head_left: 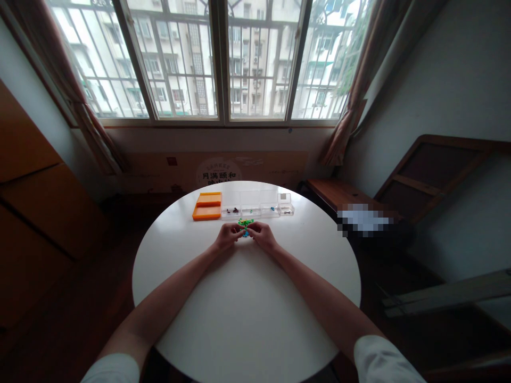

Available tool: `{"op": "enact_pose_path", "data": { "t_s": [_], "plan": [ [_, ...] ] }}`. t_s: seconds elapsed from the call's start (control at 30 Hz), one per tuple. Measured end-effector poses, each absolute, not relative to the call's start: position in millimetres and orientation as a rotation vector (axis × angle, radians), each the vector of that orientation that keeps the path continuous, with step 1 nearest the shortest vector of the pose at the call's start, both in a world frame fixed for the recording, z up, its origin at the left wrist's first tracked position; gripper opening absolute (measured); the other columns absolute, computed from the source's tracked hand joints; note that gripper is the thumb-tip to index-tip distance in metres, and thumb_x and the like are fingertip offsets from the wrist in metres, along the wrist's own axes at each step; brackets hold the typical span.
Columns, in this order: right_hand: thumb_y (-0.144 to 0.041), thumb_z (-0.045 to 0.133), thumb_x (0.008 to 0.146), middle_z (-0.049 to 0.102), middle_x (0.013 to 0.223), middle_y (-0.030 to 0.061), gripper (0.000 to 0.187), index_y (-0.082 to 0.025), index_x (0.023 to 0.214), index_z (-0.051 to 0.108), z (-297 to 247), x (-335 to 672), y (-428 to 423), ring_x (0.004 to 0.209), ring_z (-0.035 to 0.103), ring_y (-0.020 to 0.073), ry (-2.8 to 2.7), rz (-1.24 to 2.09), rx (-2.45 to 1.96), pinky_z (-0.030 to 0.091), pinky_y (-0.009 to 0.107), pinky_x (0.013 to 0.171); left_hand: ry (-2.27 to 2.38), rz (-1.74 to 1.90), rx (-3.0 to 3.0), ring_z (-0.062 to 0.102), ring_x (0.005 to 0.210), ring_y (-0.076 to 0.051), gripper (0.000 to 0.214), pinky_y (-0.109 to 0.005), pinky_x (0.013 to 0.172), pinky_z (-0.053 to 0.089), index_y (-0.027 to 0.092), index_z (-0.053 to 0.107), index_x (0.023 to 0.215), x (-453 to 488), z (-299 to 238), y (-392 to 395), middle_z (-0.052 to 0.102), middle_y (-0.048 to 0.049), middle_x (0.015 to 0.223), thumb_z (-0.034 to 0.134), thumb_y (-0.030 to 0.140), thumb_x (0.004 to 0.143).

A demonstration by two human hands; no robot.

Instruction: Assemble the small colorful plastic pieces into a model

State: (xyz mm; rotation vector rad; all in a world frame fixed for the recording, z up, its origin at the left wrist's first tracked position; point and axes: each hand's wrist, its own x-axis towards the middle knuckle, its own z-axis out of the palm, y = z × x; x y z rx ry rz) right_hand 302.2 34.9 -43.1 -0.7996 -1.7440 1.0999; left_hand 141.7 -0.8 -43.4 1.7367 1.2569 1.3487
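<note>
Above the white round table, my left hand (230, 235) and my right hand (261, 234) meet with fingers pinched around one small thing. It is a green, yellow and blue toy model (246, 223) that looks built of tiny bricks. Its green and yellow part shows above the fingertips, its blue part below; the middle is partly hidden by the fingers. Just beyond the hands stand clear plastic boxes (250, 198) in a row, with some dark brown pieces (235, 211) and a few blue pieces (272, 208) inside. An orange tray (206, 213) lies at the left end of the row.
The white round table (239, 314) reaches from my body toward the window wall. A wooden bench (339, 194) with a blurred-out item on it stands to the right. Orange-brown cabinets (35, 223) line the left side. Curtains (343, 127) hang beside the barred window.
</note>
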Motion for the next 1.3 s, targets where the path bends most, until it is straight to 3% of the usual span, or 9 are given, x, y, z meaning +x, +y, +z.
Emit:
{"op": "enact_pose_path", "data": {
  "t_s": [0.67, 1.3],
  "plan": [
    [-0.038, 0.063, 0.066, 0.066, 0.069, 0.0058, 0.027, -0.013, 0.077, 0.064, -45.0, 304.0, 35.7, 0.061, 0.06, 0.0155, -1.797, 1.064, -0.771, 0.047, 0.026, 0.055, 1.322, 1.344, 1.707, 0.045, 0.038, -0.006, 0.036, -0.016, 0.034, 0.036, 0.008, 0.068, 0.087, 142.8, -43.8, 1.3, 0.06, -0.0038, 0.055, 0.064, 0.038, 0.069],
    [-0.04, 0.065, 0.066, 0.063, 0.062, 0.0041, 0.029, -0.012, 0.075, 0.064, -45.0, 303.6, 35.4, 0.052, 0.056, 0.0131, -1.785, 1.031, -0.796, 0.044, 0.024, 0.049, 1.351, 1.358, 1.705, 0.046, 0.039, -0.007, 0.036, -0.016, 0.035, 0.035, 0.009, 0.066, 0.079, 142.9, -41.2, -0.4, 0.057, -0.0013, 0.052, 0.065, 0.043, 0.066]
  ]
}}
